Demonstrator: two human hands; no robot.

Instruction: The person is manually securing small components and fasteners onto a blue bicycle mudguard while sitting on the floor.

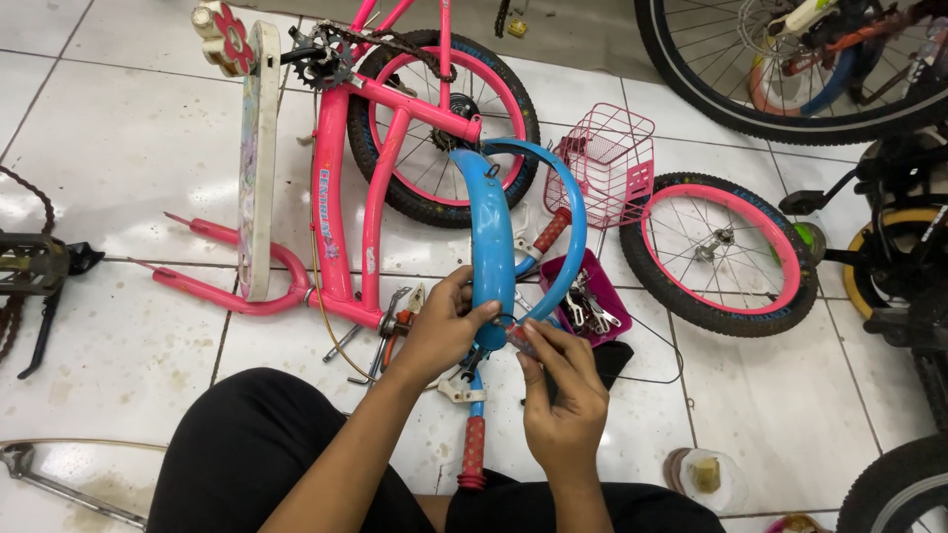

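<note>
Between both hands, approx. centre of the view, a blue mudguard [492, 237] is held upright. Its lower end is pinched by the left hand [441, 331], grip closed on the guard's edge w/ thumb in front and fingers behind; most of the guard rises above that grip. A second blue curved strip [571, 212] arcs up and over to the right of the grip and meets the guard's top end. The right hand [561, 390] sits just below and right of the left, fingertips narrowed on a small part [520, 339] at the guard's bottom; what the part is cannot be told, too small.

Just right of the grips, on the tiled floor [128, 148], a small pink tray [583, 266] is seen, holding metal tools, prob. wrenches [591, 312]. Beyond it a pink wire basket [607, 158] lies tipped on its side; contents can't be made out. Right of that, a loose pink-rimmed wheel [719, 252] lies flat. Behind the grips a pink bike frame [341, 188] lies on the floor w/ its rear wheel [442, 128] fitted. Below the grips, a red handlebar sleeve [473, 452] lies by the black-clad legs [247, 454].
</note>
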